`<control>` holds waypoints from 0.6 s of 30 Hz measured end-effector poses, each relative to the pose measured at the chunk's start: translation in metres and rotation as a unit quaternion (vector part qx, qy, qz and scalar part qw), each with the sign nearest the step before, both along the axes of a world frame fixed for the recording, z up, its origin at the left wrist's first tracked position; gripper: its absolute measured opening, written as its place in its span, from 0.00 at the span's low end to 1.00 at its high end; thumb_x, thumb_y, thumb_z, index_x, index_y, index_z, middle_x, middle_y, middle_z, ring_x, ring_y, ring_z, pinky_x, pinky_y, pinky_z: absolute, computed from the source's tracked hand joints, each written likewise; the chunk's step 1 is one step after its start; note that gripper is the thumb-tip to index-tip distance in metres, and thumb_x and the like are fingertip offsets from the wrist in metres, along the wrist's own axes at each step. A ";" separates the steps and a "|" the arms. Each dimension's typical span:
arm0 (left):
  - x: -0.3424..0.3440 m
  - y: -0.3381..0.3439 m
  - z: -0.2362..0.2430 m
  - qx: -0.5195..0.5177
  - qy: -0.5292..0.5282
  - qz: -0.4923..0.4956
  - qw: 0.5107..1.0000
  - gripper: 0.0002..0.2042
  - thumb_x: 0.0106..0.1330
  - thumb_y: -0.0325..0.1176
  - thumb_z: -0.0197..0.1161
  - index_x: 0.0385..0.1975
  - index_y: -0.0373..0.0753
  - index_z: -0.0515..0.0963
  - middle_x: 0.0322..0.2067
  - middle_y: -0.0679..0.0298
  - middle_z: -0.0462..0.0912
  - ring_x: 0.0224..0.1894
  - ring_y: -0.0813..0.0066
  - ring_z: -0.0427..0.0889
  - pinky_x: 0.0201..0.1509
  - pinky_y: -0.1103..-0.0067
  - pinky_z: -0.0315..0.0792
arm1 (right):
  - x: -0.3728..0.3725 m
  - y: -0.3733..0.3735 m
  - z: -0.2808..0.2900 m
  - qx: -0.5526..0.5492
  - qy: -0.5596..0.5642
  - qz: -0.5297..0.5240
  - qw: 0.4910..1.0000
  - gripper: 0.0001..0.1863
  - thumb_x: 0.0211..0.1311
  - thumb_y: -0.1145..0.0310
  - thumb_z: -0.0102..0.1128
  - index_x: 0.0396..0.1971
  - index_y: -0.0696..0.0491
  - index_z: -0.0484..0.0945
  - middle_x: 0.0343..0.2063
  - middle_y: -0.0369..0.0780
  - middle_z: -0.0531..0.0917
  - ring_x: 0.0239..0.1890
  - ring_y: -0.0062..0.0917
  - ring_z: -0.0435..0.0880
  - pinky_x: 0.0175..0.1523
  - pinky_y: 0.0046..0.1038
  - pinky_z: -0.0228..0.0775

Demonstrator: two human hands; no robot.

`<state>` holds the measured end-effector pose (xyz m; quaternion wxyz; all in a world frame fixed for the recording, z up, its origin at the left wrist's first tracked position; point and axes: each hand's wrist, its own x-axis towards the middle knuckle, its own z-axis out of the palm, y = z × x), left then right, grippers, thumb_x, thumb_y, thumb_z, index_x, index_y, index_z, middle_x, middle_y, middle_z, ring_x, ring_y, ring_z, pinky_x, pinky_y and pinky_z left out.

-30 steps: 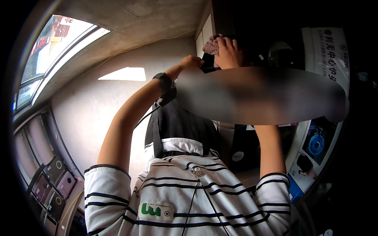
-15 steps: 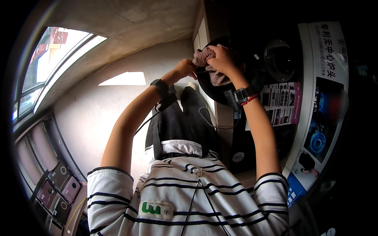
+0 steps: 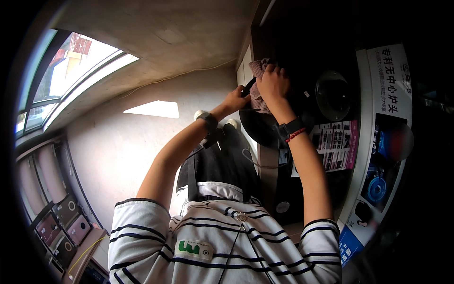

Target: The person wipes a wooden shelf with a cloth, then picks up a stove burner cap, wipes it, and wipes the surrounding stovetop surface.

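The left hand [image 3: 236, 100] reaches forward from a slightly bent elbow, its fingers curled around the left edge of a black, round, bowl-like pan [image 3: 260, 128]. Just right of that hold, the right hand [image 3: 274, 86] lies back upward, arm angled inward, fingers bent and clasping a crumpled, pinkish-brown cloth [image 3: 258, 69] of nubbly weave. The cloth bunches between the two hands, on the pan, whose curved wall shows nearer the body than both grips. Behind the right hand's hold, a black strapped wrist device [image 3: 292, 127] sits beside a red beaded bracelet [image 3: 297, 136]. Right of that grip lies a dark, glossy, round disc [image 3: 332, 97].
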<state>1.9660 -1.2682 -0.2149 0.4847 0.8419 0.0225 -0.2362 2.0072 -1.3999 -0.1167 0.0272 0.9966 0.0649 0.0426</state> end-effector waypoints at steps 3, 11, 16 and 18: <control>0.002 -0.010 -0.005 -0.013 0.002 0.001 1.000 0.21 0.56 0.42 0.55 0.44 0.34 0.63 0.39 0.41 0.76 0.45 0.45 0.74 0.47 0.65 0.68 | 0.001 0.008 -0.020 -0.062 -0.031 0.019 0.997 0.25 0.44 0.57 0.60 0.38 0.62 0.71 0.34 0.47 0.80 0.41 0.34 0.77 0.39 0.33 0.74; 0.005 -0.017 -0.026 -0.055 0.038 0.023 0.997 0.23 0.57 0.42 0.54 0.47 0.32 0.62 0.41 0.40 0.75 0.48 0.46 0.73 0.48 0.66 0.67 | 0.020 -0.001 0.010 0.115 0.102 -0.040 0.987 0.25 0.43 0.60 0.61 0.40 0.62 0.73 0.32 0.49 0.81 0.39 0.35 0.80 0.41 0.31 0.73; 0.011 -0.014 -0.074 -0.081 -0.008 0.032 0.996 0.28 0.58 0.51 0.55 0.48 0.33 0.61 0.41 0.39 0.75 0.48 0.45 0.73 0.48 0.66 0.68 | 0.029 -0.056 0.007 0.669 0.102 -0.105 0.729 0.17 0.41 0.68 0.64 0.33 0.60 0.79 0.33 0.42 0.82 0.37 0.24 0.78 0.43 0.22 0.67; 0.006 -0.023 -0.038 -0.013 0.013 0.000 1.000 0.31 0.57 0.55 0.56 0.48 0.33 0.60 0.41 0.39 0.75 0.48 0.45 0.73 0.49 0.66 0.67 | 0.025 -0.095 0.010 0.784 0.092 -0.218 0.574 0.18 0.42 0.65 0.65 0.35 0.57 0.79 0.40 0.40 0.78 0.46 0.26 0.74 0.52 0.25 0.63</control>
